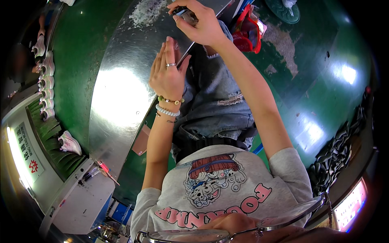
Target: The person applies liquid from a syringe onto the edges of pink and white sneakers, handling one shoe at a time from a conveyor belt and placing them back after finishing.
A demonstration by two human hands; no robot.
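Observation:
My left hand lies with its fingers stretched out at the near edge of a shiny metal table. A reddish, glossy piece shows beside its fingers, and most of that piece is hidden. Farther off, my right hand curls its fingers and thumb around a small dark object with a shiny, bluish part. Its kind cannot be made out. White shreds are heaped on the metal just left of the right hand.
A red bag stands right of my knees. Several pale sneakers line the far left, and another sneaker rests on a green bristled conveyor. Pens lie on a white table. Dark pieces are piled at right.

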